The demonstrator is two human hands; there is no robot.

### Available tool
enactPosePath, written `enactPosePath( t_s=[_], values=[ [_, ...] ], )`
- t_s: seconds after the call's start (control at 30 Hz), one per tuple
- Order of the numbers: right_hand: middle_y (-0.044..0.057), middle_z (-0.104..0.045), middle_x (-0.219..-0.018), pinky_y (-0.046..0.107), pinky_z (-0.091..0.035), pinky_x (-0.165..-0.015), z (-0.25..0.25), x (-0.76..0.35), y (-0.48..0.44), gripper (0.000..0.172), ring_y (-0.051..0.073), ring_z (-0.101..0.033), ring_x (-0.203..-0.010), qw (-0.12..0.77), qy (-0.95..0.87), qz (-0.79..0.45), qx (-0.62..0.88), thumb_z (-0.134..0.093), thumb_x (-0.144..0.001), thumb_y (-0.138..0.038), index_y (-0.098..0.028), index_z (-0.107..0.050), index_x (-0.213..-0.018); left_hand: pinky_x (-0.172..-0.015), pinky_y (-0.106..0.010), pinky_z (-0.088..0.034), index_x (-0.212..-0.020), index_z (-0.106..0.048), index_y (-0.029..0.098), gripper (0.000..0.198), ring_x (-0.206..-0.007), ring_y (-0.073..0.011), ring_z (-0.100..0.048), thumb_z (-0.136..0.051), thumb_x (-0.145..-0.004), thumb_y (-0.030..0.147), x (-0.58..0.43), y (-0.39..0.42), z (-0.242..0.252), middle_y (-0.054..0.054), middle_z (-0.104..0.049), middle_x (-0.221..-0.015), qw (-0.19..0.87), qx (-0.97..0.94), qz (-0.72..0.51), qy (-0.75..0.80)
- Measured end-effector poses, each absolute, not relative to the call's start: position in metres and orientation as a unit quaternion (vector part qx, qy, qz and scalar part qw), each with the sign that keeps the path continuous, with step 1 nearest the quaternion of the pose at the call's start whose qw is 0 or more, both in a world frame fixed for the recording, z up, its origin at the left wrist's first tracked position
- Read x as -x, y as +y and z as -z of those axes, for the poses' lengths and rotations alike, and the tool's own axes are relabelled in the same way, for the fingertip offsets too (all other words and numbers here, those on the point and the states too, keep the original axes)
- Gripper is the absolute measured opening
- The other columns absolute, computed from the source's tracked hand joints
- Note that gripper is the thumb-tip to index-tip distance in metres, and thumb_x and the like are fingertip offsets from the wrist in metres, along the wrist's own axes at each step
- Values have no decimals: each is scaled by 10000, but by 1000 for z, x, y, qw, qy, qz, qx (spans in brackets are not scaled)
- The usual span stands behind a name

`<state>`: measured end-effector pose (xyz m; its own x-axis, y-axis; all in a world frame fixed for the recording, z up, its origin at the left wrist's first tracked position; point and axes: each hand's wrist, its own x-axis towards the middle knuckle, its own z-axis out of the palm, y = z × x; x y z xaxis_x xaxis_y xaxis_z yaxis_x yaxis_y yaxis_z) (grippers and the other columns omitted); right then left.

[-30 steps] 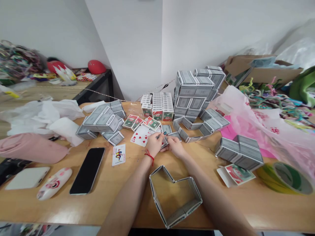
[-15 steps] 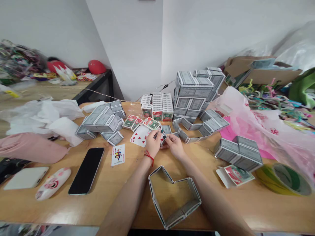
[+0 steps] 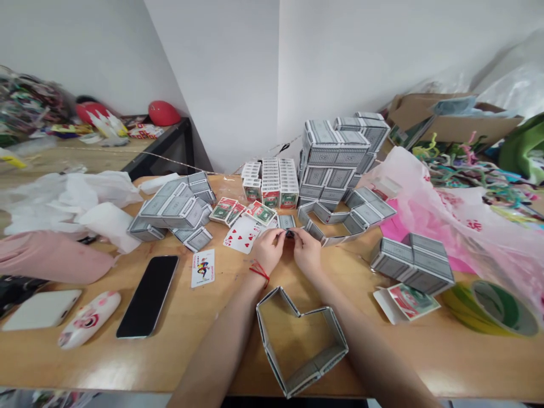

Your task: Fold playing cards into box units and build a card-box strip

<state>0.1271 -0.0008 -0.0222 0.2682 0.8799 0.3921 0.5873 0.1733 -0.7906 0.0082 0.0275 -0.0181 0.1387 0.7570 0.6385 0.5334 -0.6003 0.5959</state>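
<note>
My left hand [image 3: 268,249] and my right hand [image 3: 306,251] meet over the wooden table [image 3: 195,334], both pinched on a small stack of grey-backed playing cards [image 3: 289,233] held between the fingertips. A red string circles my left wrist. Just beyond the hands lie fanned face-up cards [image 3: 242,233] with red hearts and a few green-and-red card boxes [image 3: 262,213]. In front of my arms sits a heart-shaped frame of folded cards [image 3: 301,339]. A second, open heart frame [image 3: 340,218] lies behind my right hand.
Tall stacks of folded card blocks [image 3: 335,153] and card boxes [image 3: 272,184] stand at the back. More blocks lie left [image 3: 172,209] and right [image 3: 414,263]. A black phone [image 3: 148,294], a joker card [image 3: 203,267], a tape roll [image 3: 493,309] and a pink bag [image 3: 459,226] surround them.
Both hands rose slightly and drew together, with the cards now pinched between both sets of fingertips. The camera shifted a little.
</note>
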Motion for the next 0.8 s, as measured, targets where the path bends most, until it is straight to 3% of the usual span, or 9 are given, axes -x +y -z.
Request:
enactPosePath(
  t_s=[0.33, 0.6, 0.7, 0.8],
  values=[
    [48, -690, -824, 283, -477, -681, 26, -127, 4, 310, 174, -619, -712, 489, -559, -154, 652, -357, -828, -246, -196, -650, -914, -674, -266, -500, -965, -617, 181, 244, -754, -160, -645, -429, -820, 123, -11, 25, 19, -54, -688, -869, 132, -754, -426, 481],
    [58, -676, -831, 305, -500, -674, 31, -128, 7, 313, 172, -628, -677, 518, -523, -213, 643, -355, -829, -270, -184, -622, -968, -744, -270, -505, -1039, -582, 188, 380, -847, -154, -628, -397, -756, 13, -6, 23, 17, -52, -671, -922, 167, -759, -417, 471],
    [60, -669, -817, 298, -512, -621, 33, -130, 8, 306, 161, -622, -621, 552, -488, -242, 632, -374, -827, -302, -178, -607, -982, -747, -264, -505, -1013, -595, 184, 326, -827, -144, -630, -405, -785, 48, -6, 22, 16, -52, -675, -909, 174, -757, -428, 462],
    [60, -670, -828, 311, -512, -662, 33, -131, 8, 278, 170, -624, -676, 567, -485, -225, 627, -409, -815, -317, -184, -617, -944, -714, -255, -507, -945, -620, 184, 201, -764, -135, -635, -469, -815, 158, -7, 23, 18, -46, -682, -866, 177, -747, -444, 462]
  ],
)
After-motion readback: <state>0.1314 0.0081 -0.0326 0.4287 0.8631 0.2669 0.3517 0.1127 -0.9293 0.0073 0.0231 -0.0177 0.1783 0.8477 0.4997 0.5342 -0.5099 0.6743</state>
